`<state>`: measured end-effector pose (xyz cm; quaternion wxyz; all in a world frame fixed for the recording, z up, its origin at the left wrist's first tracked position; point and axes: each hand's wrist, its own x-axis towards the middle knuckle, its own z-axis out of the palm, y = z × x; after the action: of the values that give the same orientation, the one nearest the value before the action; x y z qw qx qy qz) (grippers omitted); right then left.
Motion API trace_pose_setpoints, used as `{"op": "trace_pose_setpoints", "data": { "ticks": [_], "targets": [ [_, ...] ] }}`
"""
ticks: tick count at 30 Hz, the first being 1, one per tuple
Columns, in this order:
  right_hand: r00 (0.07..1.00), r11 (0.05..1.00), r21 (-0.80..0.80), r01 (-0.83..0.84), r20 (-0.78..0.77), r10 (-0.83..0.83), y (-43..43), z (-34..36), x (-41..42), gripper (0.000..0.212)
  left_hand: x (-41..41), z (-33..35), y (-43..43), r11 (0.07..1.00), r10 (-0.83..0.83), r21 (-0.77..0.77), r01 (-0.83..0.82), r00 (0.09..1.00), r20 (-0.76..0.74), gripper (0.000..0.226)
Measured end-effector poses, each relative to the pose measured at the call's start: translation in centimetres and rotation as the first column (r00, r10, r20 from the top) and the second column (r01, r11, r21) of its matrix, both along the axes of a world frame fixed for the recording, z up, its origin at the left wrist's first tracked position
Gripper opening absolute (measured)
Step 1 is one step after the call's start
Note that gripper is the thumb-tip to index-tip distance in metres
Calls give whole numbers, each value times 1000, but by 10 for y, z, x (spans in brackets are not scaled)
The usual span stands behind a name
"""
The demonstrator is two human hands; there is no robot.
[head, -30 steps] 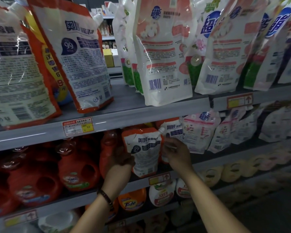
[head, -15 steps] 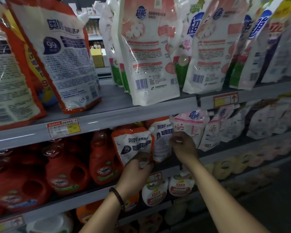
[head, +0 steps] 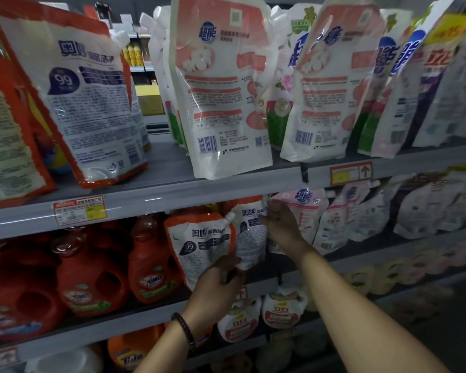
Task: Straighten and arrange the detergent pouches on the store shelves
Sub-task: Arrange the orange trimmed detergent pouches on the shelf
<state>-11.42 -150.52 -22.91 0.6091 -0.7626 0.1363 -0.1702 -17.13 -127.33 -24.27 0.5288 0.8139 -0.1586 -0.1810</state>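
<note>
- Grip of left hand (head: 215, 286): clamped on orange-edged pouch (head: 199, 246), lower corner.
- Grip of right hand (head: 283, 227): apart, touching white pouch (head: 249, 238) just right of orange-edged pouch.

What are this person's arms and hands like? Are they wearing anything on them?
The left forearm and right forearm are bare: no sleeves in view, no gloves on the left hand or right hand. The only thing worn is a dark bracelet, beaded or braided, on the left wrist.
</note>
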Motion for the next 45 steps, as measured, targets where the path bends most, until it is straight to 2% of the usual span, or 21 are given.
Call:
{"op": "trace_pose_setpoints", "data": {
  "ticks": [5,11,16,20,26,31,35,39,45],
  "targets": [
    [999,999,-47,5,-35,-6,-4,2,10,22,-3,-3,-3,999,35,-6,-35,999,12,29],
    [999,997,-72,-36,-27,34,-10,-3,16,26,-4,-7,-3,998,61,-18,-61,998,14,27],
    [999,1000,17,-25,-21,25,-13,-3,12,50,-4,-12,-3,996,87,-19,-88,996,-19,19],
    [998,998,-40,-55,13,55,-19,-5,4,33,-5,-11,-2,996,85,-13,-85,996,-41,19],
    [994,994,-53,-96,38,98,-28,-8,-14,22,-10,-5,-6,998,63,-18,-64,997,-41,19],
    [993,989,93,-115,6,115,-32,-10,-28,28,-19,-7,-15,999,29,15,-30,999,17,26],
    [981,973,150,-173,-64,184,-35,-6,-40,31,-22,-6,-18,998,10,64,-11,1000,17,25],
    [957,962,70,-262,-107,269,-43,-3,-51,28,-28,-5,-22,998,3,58,-3,1000,-16,15],
    [977,983,16,-185,-100,186,-40,-6,-58,12,-37,-4,-21,997,-22,72,26,998,-54,16]
  ]
}}
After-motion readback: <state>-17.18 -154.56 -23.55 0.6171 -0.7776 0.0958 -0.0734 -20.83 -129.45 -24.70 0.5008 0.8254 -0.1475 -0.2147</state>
